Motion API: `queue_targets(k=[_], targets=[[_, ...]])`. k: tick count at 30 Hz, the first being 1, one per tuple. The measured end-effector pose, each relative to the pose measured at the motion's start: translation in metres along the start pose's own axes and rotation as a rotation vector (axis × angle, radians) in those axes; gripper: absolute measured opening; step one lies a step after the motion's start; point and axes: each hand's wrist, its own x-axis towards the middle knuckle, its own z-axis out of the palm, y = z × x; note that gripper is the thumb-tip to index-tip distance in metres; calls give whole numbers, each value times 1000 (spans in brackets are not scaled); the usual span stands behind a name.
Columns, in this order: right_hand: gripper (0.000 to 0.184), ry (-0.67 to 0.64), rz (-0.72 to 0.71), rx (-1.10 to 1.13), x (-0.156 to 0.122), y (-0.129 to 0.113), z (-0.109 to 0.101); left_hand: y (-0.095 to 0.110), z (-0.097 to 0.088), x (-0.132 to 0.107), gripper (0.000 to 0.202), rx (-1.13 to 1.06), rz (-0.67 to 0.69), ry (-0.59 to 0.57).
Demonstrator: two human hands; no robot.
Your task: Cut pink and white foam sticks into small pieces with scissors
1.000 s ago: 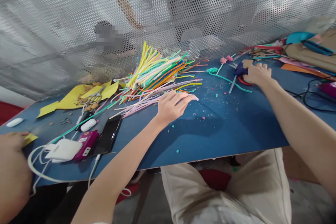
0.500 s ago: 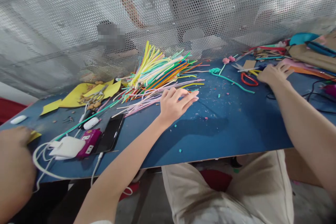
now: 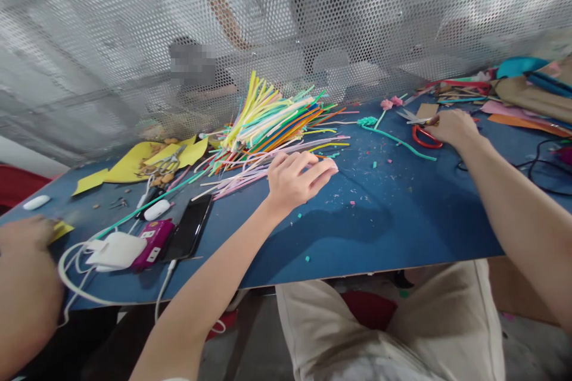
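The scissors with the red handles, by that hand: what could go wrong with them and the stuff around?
The right hand is at the red-handled scissors, so it might get nicked by the blades. The left hand is close to the loose, fuzzy sticks, so a bump could scatter them. A white cable hangs over the table edge beside the left forearm and could get snagged.

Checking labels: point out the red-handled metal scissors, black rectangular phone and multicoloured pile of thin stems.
Red-handled metal scissors (image 3: 413,119): head view, blades.
Black rectangular phone (image 3: 191,226): head view, screen middle.
Multicoloured pile of thin stems (image 3: 273,120): head view, middle.
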Motion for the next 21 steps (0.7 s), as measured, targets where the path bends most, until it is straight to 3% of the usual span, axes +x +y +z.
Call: queue_targets(k=[8,15,21], targets=[[36,74,188,47,-7,-4,-4,6,-6,7,14,260,193,180],[38,120,197,115,-7,-9,-11,4,-11,8,12,334,226,208],[43,63,150,102,-11,-7,-11,4,-14,11,13,289,286,282]])
